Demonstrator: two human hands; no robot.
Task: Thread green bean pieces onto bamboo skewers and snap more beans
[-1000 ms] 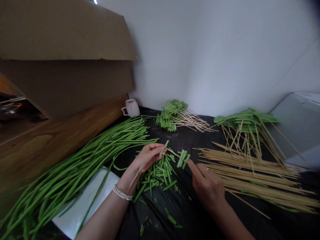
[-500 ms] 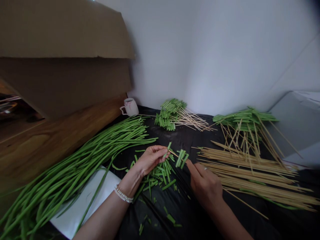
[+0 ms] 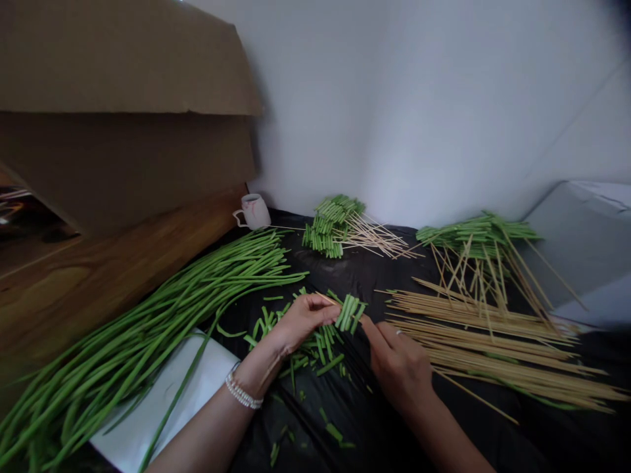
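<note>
A bamboo skewer [image 3: 326, 298] carries several short green bean pieces [image 3: 350, 313] side by side across it. My right hand [image 3: 400, 358] is closed on the skewer's right end, close behind the pieces. From the left, my left hand [image 3: 303, 323] pinches at the row, thumb and fingers on its left-most bean piece; the skewer's tip pokes out above these fingers. Loose cut bean pieces [image 3: 323, 348] lie under and around my left hand on the black sheet [image 3: 379, 420]. Long uncut green beans [image 3: 197, 302] stretch along the left, partly over a white board or sheet [image 3: 197, 394].
Bare skewers [image 3: 493, 341] lie in rows at the right. Filled skewers form a pile [image 3: 335, 226] at the back middle and another pile [image 3: 478, 236] at the back right. A mug [image 3: 255, 211] stands near a cardboard box [image 3: 148, 157]. A pale box [image 3: 586, 243] stands far right.
The bean piece at the skewer's tip has slid right against the others. My left hand has moved right along the skewer, closer to my right hand, which stays closed on it.
</note>
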